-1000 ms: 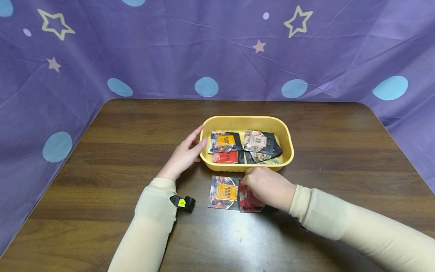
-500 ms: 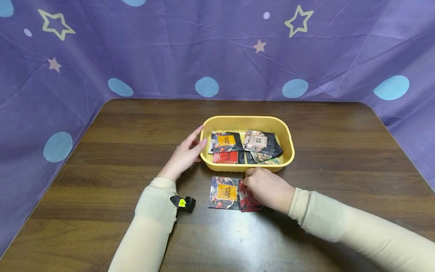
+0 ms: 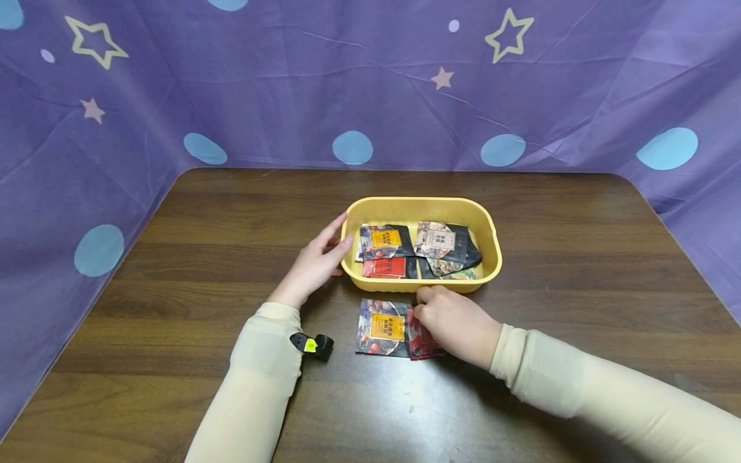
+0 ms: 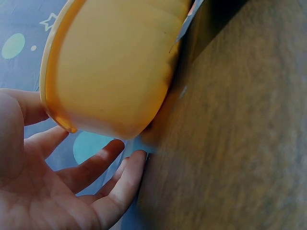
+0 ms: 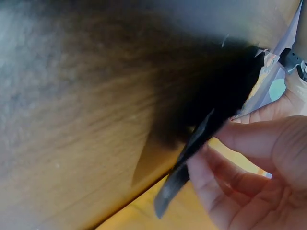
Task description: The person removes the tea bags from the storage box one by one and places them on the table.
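Observation:
My left hand point(image 3: 311, 265) rests against the left end of a yellow plastic basket point(image 3: 421, 283), its thumb at the rim. In the left wrist view, the loosely extended fingers point(image 4: 91, 167) spread around the outer wall. My right hand point(image 3: 457, 325) pinches a red-and-dark sachet point(image 3: 421, 341) between thumb and fingertips, in front of the basket; the hand hides much of it. Its dark edge point(image 5: 175, 184) shows in the right wrist view. Left of it lies a flat sachet with an orange label point(image 3: 382, 328), its right edge by the red one.
Several sachets lie in the basket: one orange-labelled point(image 3: 384, 240), one red point(image 3: 384, 267), one with a pale label point(image 3: 440, 240). The brown wooden table point(image 3: 243, 206) has a purple star-patterned cloth point(image 3: 278, 83) behind it. A black strap point(image 3: 312, 345) hangs from the left wrist.
My right hand has shifted very slightly left with the red sachet, which shows a little less beneath it. The left hand and basket stay as they were.

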Tool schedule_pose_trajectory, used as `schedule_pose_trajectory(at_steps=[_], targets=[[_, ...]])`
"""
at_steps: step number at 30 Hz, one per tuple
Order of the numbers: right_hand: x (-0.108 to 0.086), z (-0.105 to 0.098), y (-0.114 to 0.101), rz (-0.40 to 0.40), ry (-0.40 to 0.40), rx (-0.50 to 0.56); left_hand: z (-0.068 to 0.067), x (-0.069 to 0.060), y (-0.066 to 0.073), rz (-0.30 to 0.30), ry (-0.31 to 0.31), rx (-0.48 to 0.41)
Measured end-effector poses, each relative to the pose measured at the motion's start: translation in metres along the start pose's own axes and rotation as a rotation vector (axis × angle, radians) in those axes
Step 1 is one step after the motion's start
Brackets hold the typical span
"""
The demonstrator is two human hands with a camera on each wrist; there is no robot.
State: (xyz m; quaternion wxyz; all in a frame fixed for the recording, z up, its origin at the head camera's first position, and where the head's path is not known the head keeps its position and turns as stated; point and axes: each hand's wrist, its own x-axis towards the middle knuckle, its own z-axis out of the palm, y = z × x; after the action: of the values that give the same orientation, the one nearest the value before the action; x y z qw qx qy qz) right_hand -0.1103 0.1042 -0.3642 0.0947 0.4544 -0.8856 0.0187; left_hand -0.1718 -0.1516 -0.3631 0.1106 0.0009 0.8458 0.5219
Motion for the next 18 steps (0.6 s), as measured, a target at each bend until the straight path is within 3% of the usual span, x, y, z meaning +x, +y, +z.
schedule_pose_trajectory(at_steps=[7, 18], targets=[[-0.0011, 0.0023, -0.0049, 0.002, 0.029, -0.115, -0.0002, 0.0005, 0.0000, 0.001, -0.002, 0.002], [-0.0009, -0.0015, -0.0001, -0.003, 0.000, -0.099, -0.0001, -0.0003, 0.0006, -0.006, -0.002, 0.004]])
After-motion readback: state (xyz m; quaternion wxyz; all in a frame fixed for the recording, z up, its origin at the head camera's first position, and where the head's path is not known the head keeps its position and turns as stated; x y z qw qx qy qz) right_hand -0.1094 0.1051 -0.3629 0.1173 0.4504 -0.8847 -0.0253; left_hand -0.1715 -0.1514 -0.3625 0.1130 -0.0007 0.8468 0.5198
